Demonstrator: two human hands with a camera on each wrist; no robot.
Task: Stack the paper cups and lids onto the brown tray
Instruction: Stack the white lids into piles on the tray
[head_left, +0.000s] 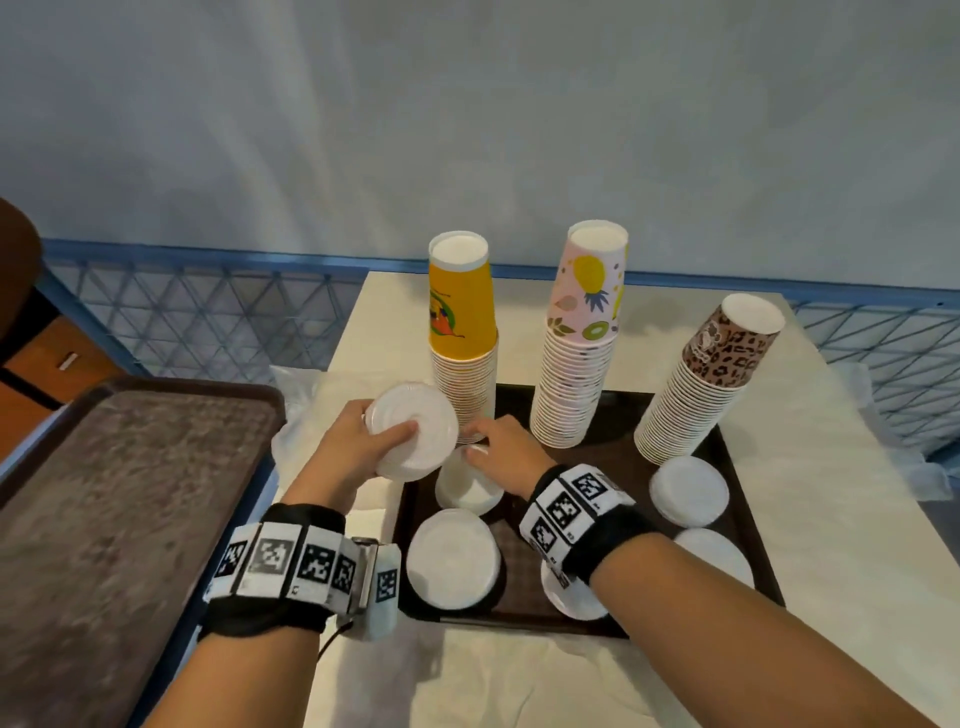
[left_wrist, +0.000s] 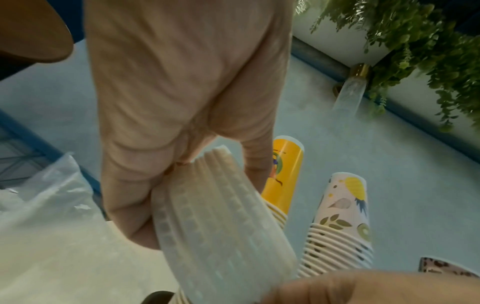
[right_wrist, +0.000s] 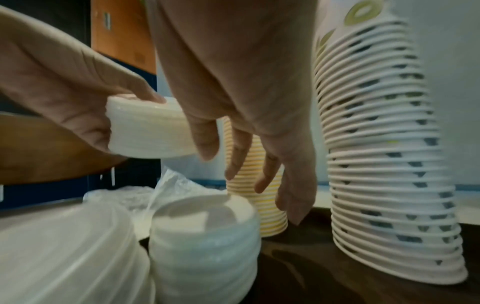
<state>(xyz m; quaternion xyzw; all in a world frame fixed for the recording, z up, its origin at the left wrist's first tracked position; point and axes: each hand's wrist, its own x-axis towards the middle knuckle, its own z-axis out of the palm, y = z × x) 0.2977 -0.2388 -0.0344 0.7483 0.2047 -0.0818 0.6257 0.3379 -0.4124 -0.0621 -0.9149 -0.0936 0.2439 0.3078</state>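
Your left hand (head_left: 358, 441) grips a short stack of white lids (head_left: 413, 431), tilted, above the near-left corner of the brown tray (head_left: 748, 499). Your right hand (head_left: 506, 457) hangs beside it with fingers loosely spread, holding nothing. Three tall stacks of upside-down paper cups stand along the tray's far edge: yellow cups (head_left: 462, 332) on the left, pink fruit-print cups (head_left: 576, 338) in the middle, leopard-print cups (head_left: 706, 384) leaning on the right. Several stacks of white lids sit on the tray in front of them, one (head_left: 467, 488) just below your hands, another (head_left: 454, 558) nearer you.
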